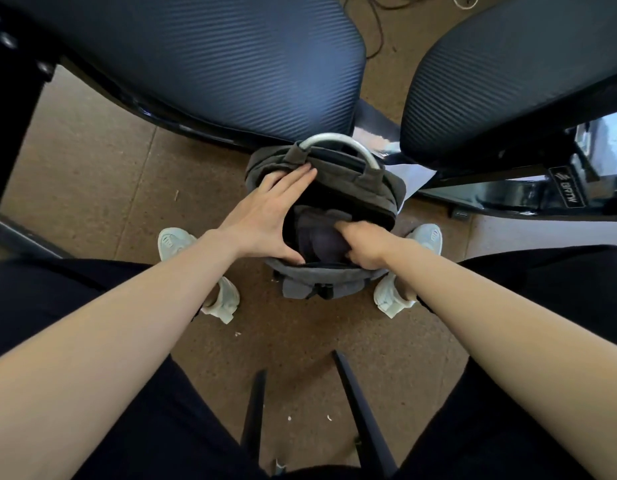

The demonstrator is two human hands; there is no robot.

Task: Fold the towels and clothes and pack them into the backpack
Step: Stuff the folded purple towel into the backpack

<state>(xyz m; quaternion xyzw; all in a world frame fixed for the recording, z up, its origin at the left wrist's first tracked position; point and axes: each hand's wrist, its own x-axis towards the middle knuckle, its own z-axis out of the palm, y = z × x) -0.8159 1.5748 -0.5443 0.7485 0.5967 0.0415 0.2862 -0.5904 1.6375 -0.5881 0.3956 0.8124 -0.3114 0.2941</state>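
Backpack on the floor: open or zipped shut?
Open. The left hand spreads the backpack wide while the right hand grips dark clothing inside it.

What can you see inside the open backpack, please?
Dark cloth lies in the backpack, and the right hand reaches into it, fingertips buried. Whatever lies beneath the cloth is covered.

An office, likely: two mesh swivel chairs (203, 60) fill the upper frame, cables (379, 26) trailing over brown carpet (102, 174).

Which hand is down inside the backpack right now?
The right hand, curled against the dark clothing; the left hand only spans the backpack rim.
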